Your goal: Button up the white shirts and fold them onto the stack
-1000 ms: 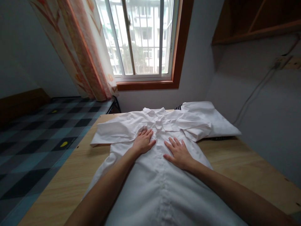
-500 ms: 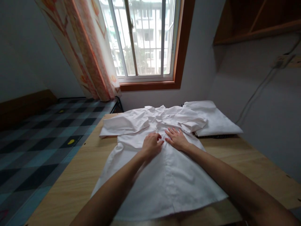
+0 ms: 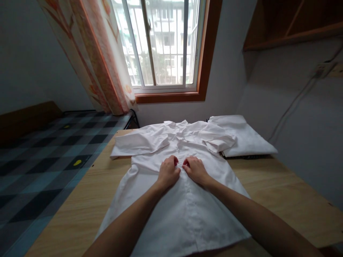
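A white long-sleeved shirt (image 3: 171, 207) lies front up on the wooden table, its collar toward the window and its hem toward me. Its sleeves are folded across the upper part, and a button placket runs down the middle. My left hand (image 3: 169, 171) is on the left side of the placket, fingers curled and pinching the shirt's fabric. Just across from it, my right hand (image 3: 196, 169) is also closed on the cloth at the placket's right side. A small gap separates the two hands. Any button between the fingertips is too small to make out.
Folded white cloth (image 3: 243, 137) rests on something dark at the table's back right. The wooden table (image 3: 80, 200) adjoins a bed with a checked cover (image 3: 53, 171) on the left. Behind are a window (image 3: 163, 46) and a curtain (image 3: 99, 60). A wall shelf (image 3: 289, 37) hangs upper right.
My right hand, which lay flat with fingers spread, has drawn back toward me and curled onto the placket. My left hand has shifted slightly closer to me and closed on the fabric.
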`<state>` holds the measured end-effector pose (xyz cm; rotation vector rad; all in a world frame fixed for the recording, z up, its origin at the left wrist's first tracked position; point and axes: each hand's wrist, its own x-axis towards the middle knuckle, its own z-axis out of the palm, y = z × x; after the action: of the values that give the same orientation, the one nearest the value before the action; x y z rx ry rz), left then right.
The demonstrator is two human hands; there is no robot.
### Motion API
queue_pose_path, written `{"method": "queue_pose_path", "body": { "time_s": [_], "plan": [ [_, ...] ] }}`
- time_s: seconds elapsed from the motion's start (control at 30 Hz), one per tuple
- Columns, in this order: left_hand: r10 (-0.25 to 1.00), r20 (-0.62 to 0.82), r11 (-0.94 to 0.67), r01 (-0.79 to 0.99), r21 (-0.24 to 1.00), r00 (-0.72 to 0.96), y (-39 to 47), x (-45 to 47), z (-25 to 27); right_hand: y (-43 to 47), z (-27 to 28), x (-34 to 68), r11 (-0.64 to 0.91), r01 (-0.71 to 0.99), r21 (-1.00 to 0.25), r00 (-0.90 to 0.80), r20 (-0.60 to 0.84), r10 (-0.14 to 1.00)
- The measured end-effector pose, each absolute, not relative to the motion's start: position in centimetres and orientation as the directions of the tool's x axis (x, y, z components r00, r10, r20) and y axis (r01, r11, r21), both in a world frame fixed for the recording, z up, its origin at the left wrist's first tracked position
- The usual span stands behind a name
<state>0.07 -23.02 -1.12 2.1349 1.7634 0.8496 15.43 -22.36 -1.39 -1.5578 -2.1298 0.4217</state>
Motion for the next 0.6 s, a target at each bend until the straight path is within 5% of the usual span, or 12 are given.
{"method": "queue_pose_path", "body": {
  "time_s": [0.23,0.6],
  "plan": [
    [0.948,0.303,-0.239,0.838,0.490,0.093,-23.1,0.6,-0.4,-22.0,-1.6,15.8,0.258,0.673,-0.693,-0.172,0.192,0.966],
    [0.979,0.201,-0.184,0.517,0.836,0.025,-22.0,0.9,-1.0,-22.8,-0.8,15.7,0.206,0.539,-0.817,-0.093,0.186,0.978]
  ]
}}
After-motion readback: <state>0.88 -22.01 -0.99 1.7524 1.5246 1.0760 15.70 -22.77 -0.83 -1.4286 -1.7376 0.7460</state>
